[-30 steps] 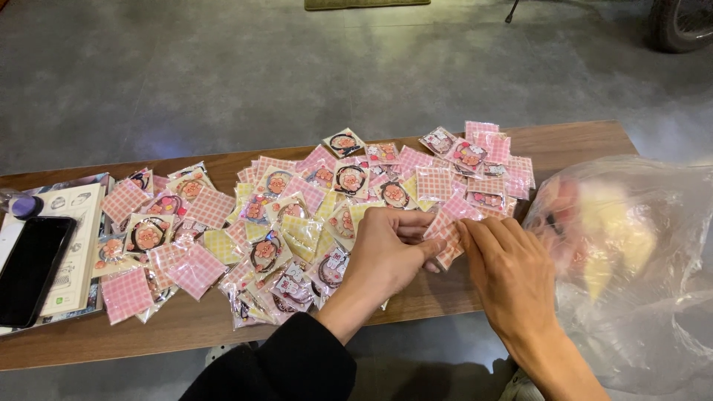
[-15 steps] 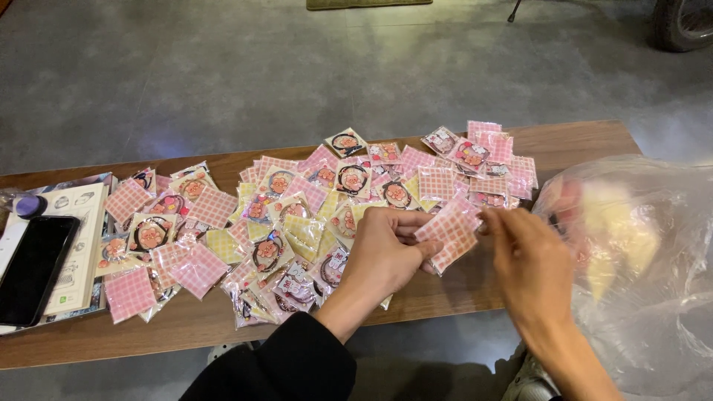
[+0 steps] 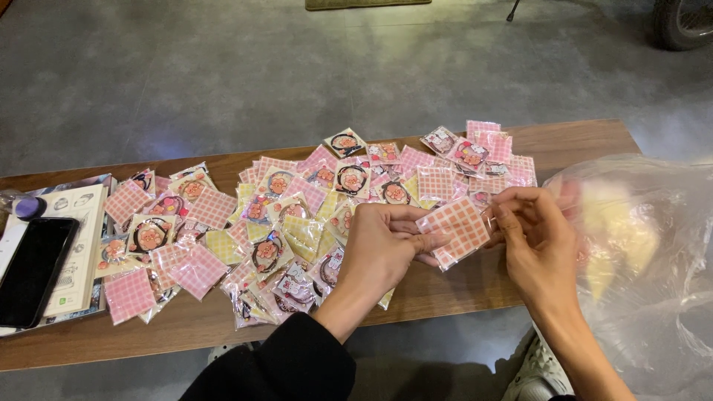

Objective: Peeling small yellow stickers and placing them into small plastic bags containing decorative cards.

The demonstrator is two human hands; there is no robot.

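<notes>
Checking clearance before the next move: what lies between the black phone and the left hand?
In the head view, a heap of small packets, pink-checked, yellow-checked and clear ones showing round charms, covers the wooden bench between the black phone and the left hand.

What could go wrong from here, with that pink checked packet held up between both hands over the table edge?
The pink checked packet is pinched only at its edges by the left hand and right hand, so it might slip and drop off the wooden table. A forearm could sweep the pile of small packets near the front edge onto the floor. The clear plastic bag hangs beside the table's end and may sag.
</notes>
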